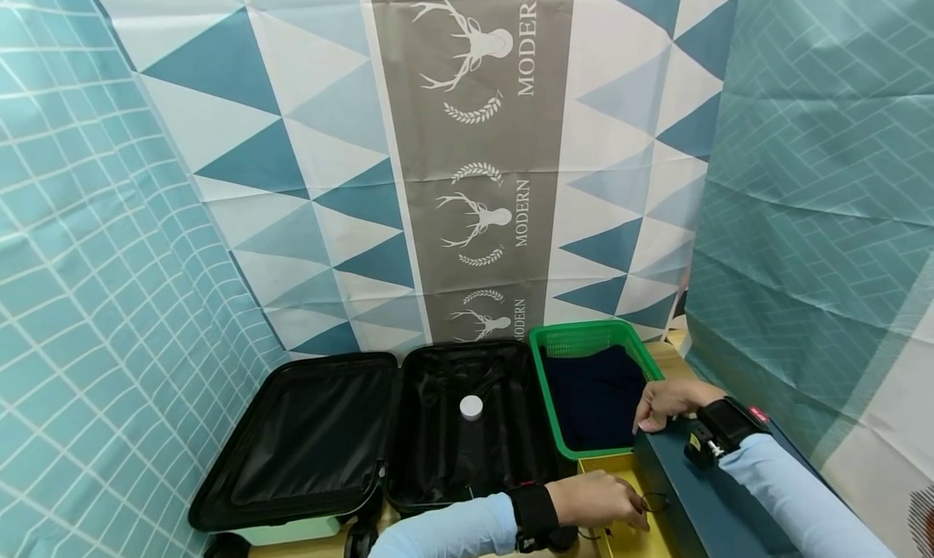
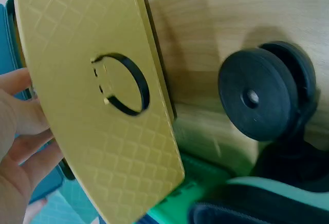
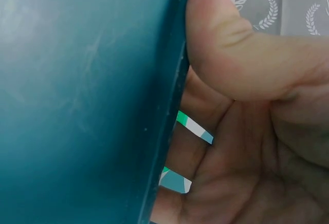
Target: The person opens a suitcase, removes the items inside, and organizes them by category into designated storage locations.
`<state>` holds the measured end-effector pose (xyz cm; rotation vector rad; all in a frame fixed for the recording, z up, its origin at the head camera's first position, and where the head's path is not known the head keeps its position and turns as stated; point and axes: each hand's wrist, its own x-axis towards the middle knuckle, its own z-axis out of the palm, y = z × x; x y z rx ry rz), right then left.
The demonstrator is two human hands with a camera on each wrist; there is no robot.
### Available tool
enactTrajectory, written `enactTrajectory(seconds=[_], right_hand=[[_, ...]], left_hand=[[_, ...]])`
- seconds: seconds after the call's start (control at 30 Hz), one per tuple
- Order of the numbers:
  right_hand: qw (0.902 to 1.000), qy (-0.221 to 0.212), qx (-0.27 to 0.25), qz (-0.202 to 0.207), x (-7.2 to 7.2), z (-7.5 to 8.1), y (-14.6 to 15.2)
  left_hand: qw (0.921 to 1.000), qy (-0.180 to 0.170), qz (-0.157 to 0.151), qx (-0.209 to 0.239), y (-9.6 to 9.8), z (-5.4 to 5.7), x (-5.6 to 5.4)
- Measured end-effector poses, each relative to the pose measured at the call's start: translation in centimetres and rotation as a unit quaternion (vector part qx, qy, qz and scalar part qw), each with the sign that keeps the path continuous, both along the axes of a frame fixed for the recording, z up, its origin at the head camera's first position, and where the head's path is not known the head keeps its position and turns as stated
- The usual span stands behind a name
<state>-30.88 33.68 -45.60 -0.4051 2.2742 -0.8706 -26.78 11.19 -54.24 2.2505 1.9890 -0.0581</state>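
Note:
My left hand (image 1: 601,500) reaches into a yellow drawer (image 1: 620,465) that is pulled out of a dark teal box (image 1: 679,461). Its fingertips pinch a thin dark loop (image 1: 657,501) that looks like part of wire-rimmed eyeglasses; most of it is hidden. From the left wrist, the drawer's quilted yellow front (image 2: 128,152) shows a black strap handle (image 2: 144,88), with the fingers (image 2: 38,154) behind it. My right hand (image 1: 674,401) grips the far edge of the teal box, thumb on one side of the edge (image 3: 177,85), fingers around the other.
An open suitcase (image 1: 397,436) lies left of the drawer, a white round-topped thing (image 1: 471,408) inside it. One of its black wheels (image 2: 257,93) shows close to the drawer front. Beyond the drawer stands a green basket (image 1: 543,379) holding dark navy cloth (image 1: 594,392). Patterned curtains (image 1: 496,136) hang behind.

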Motion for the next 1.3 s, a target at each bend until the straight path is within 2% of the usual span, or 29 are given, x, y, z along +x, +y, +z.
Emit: enactTrajectory(seconds=[0.2, 0.33, 0.47, 0.67, 0.8, 0.9, 0.97, 1.07, 1.2, 1.3], right_hand=[[1.0, -0.003, 0.001, -0.005, -0.1, -0.1, -0.3], [0.9999, -0.008, -0.008, 0.002, 0.1, -0.1, -0.5], [0.9999, -0.01, -0.009, -0.002, 0.2, 0.0, -0.7], [1.0, -0.006, -0.003, -0.003, 0.0, 0.0, -0.8], [1.0, -0.006, -0.007, 0.0, 0.0, -0.1, -0.7], [0.9998, -0.011, -0.017, 0.003, 0.0, -0.2, -0.6], [0.9997, -0.013, -0.02, 0.004, 0.0, -0.1, -0.6], [0.9997, -0.015, -0.018, 0.002, 0.0, 0.0, -0.6], [0.9998, -0.021, -0.005, -0.006, 0.1, 0.2, -0.5], [0.9998, -0.018, 0.004, -0.01, 0.1, 0.5, -0.4]], left_hand=[[0.9966, -0.055, 0.016, -0.06, 1.4, -1.1, 0.8], [0.9932, -0.064, 0.015, -0.097, 1.8, -2.0, 1.3], [0.9923, -0.075, 0.017, -0.097, 2.0, -2.6, 1.3], [0.9894, -0.084, 0.025, -0.115, 2.5, -2.4, 1.5], [0.9878, -0.076, 0.034, -0.132, 2.5, -2.0, 1.8], [0.9917, -0.058, 0.028, -0.111, 1.5, -1.7, 2.0], [0.9968, -0.036, 0.025, -0.067, 0.3, -1.5, 2.0], [0.9986, -0.016, 0.049, 0.006, -2.1, -1.7, 2.0], [0.9904, -0.033, 0.095, 0.094, -5.3, -3.2, 2.3], [0.9772, -0.033, 0.143, 0.154, -6.7, -4.9, 2.5]])
